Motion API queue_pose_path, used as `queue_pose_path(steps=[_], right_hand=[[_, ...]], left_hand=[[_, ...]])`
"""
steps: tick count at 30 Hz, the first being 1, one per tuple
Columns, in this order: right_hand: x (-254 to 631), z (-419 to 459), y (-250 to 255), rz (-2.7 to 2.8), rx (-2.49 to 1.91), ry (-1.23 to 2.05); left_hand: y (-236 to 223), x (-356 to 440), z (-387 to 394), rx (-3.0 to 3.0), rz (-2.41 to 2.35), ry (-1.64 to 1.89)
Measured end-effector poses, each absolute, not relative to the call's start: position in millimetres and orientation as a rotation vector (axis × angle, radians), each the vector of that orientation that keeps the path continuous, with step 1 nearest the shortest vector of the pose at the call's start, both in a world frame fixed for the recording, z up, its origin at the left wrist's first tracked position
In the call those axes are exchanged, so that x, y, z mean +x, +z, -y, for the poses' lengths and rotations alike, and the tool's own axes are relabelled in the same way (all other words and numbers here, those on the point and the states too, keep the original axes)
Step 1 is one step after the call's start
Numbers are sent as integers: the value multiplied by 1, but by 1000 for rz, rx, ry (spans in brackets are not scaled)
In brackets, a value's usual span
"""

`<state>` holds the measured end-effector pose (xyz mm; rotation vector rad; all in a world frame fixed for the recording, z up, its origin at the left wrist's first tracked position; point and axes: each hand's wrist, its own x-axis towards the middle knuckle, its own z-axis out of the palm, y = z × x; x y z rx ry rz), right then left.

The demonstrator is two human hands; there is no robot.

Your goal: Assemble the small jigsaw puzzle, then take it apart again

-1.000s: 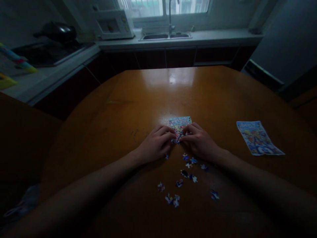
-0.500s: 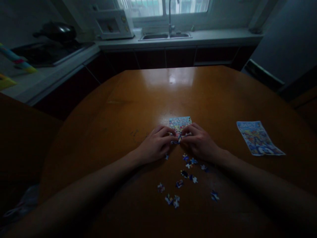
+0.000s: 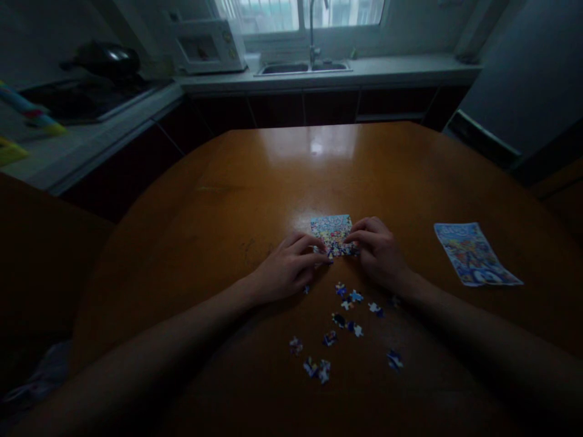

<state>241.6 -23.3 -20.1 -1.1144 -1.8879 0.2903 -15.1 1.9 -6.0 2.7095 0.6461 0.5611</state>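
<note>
A partly joined jigsaw puzzle [image 3: 331,226] with a pale blue top and a crowded, colourful picture lies near the middle of the table. My left hand [image 3: 294,264] is at its lower left corner, thumb and fingertips closed on the bottom edge. At the right edge is my right hand [image 3: 378,249], its fingers curled and its thumb and index finger against the puzzle's side. Fingers hide parts of both lower corners. Loose puzzle pieces [image 3: 340,289] lie scattered below the hands, some of them touching, such as a pair [image 3: 324,370] nearer to me.
A creased picture sheet [image 3: 476,255] lies to the right on the brown wooden table [image 3: 228,200]. Beyond the table's far edge runs a counter with a sink [image 3: 285,68], a microwave [image 3: 209,45] and, at the left, a pan [image 3: 109,59] on a stove.
My right hand has moved right and slightly away from me, from the puzzle's bottom middle to its right edge, uncovering more of the puzzle. My left hand has barely moved.
</note>
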Motion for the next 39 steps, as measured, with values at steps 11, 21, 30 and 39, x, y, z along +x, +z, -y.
queue_pose_path(steps=[11,21,30,39], right_hand=[[242,23,-19,1812,-1152,338],[244,20,-23,1774,-1183,368],[243,19,-21,1744,-1203,386],[244,18,-23,1737,-1211,394]], left_hand=[[-7,-15,-2,2690,-662,566],[-4,-15,-2,2700,-654,557],[-4,-16,-3,2690,-627,578],[-4,-15,-3,2694,-638,561]])
